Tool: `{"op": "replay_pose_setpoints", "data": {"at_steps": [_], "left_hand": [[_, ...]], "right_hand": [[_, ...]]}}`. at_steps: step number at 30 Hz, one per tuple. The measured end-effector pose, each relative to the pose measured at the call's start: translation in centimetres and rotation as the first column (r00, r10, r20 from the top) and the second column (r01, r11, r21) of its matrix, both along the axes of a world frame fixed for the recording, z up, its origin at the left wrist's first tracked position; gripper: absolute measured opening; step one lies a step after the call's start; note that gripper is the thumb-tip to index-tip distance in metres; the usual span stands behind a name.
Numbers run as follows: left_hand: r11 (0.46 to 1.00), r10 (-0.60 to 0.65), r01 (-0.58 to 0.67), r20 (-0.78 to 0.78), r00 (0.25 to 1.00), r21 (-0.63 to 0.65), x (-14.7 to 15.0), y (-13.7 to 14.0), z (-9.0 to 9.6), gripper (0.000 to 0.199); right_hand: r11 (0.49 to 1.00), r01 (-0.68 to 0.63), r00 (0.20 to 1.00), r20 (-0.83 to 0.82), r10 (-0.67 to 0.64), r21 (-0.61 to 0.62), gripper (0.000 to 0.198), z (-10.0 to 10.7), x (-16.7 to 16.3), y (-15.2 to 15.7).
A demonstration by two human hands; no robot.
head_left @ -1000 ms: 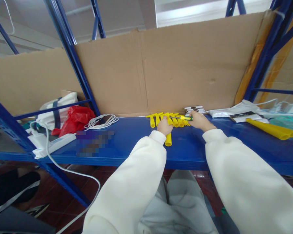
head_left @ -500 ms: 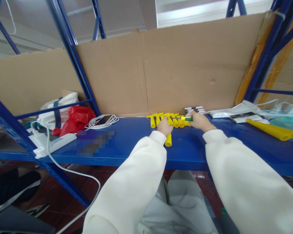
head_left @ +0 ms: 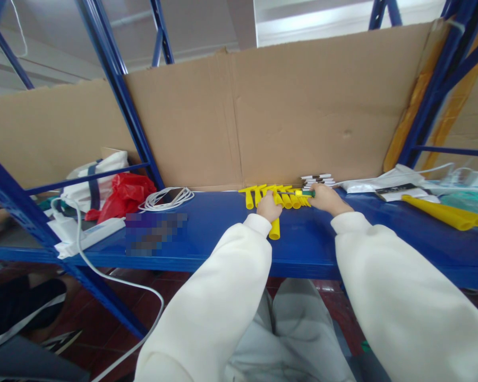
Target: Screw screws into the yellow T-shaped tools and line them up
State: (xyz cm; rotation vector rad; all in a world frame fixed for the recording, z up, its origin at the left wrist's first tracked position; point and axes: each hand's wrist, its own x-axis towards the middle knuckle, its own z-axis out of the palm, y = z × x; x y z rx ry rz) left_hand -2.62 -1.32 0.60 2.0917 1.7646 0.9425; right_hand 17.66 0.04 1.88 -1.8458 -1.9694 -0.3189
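Left hand (head_left: 268, 206) closed around a yellow tube (head_left: 274, 227); right hand (head_left: 322, 197) grips a screwdriver (head_left: 302, 193) pointing toward 9 o'clock. Risk: the tip may slip and scatter the row of yellow tubes (head_left: 263, 193) at 12 o'clock.

A blue shelf (head_left: 207, 233) carries a row of yellow tubes (head_left: 279, 197) near its back edge, with 1 tube (head_left: 275, 229) lying nearer the front. To the left lie a coiled white cable (head_left: 165, 199), a red bag (head_left: 123, 193) and a power strip (head_left: 91, 233); at right, 2 long yellow tubes (head_left: 446, 213) and papers (head_left: 386, 185).
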Motion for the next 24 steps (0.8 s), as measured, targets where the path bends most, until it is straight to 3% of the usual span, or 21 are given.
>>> {"op": "replay_pose_setpoints", "data": {"at_steps": [5,14,24], "left_hand": [[1.0,-0.004,0.004,-0.014,1.0,0.012,0.02,-0.08,0.07,0.049],[1.0,-0.001,0.001,-0.014,1.0,0.025,0.03,0.08,-0.1,0.048],[1.0,-0.002,0.002,-0.015,1.0,0.007,0.06,-0.17,0.1,0.048]], "right_hand": [[0.996,0.039,0.999,0.001,-0.039,-0.083,0.034,0.16,-0.27,-0.51],[0.999,0.012,0.999,0.052,-0.011,-0.034,0.027,0.21,-0.25,-0.29],[0.995,0.029,1.0,0.014,-0.028,-0.092,0.031,0.56,-0.64,-1.04]]}}
